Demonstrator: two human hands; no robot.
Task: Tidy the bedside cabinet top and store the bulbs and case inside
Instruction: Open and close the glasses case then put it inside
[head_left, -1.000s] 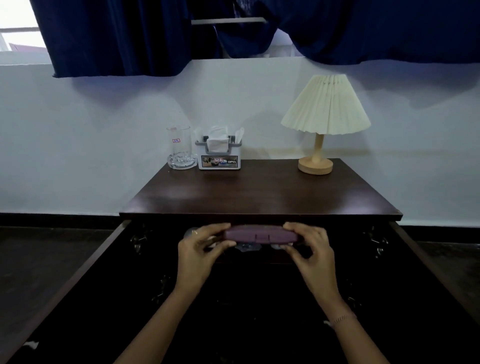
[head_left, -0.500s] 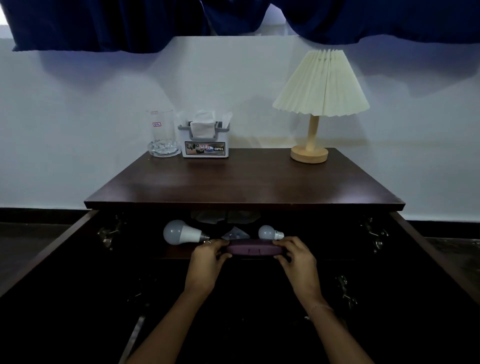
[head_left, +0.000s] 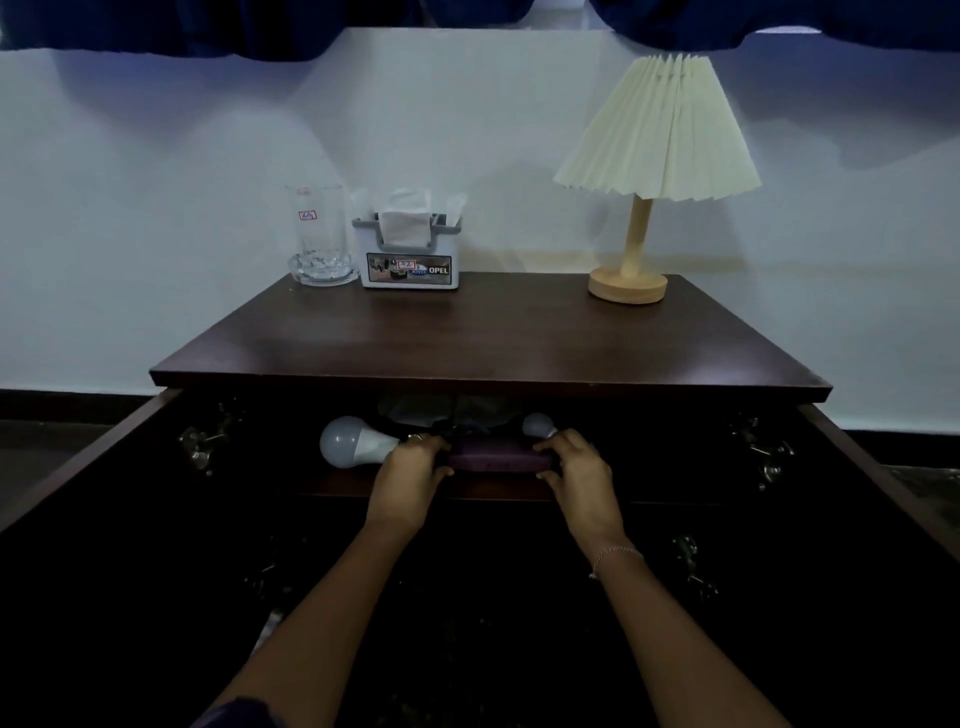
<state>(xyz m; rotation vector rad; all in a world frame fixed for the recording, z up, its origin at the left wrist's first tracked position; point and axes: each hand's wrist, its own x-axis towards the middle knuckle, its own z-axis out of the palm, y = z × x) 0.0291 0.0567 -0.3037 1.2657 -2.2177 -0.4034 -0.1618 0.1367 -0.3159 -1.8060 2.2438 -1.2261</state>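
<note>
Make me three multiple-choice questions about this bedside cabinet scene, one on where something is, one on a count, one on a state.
1. Where is the cream pleated-shade lamp with a wooden base?
A. back right of the dark wooden cabinet top
B. back left
C. inside the cabinet

2. How many white light bulbs show inside the cabinet?
A. one
B. two
C. four

3. How is the purple oblong case held?
A. left hand only
B. lying untouched
C. by both hands

Answers: 1 A, it stands at the far right corner. 2 B, a large bulb and a small bulb. 3 C, left hand and right hand grip its ends.
</note>
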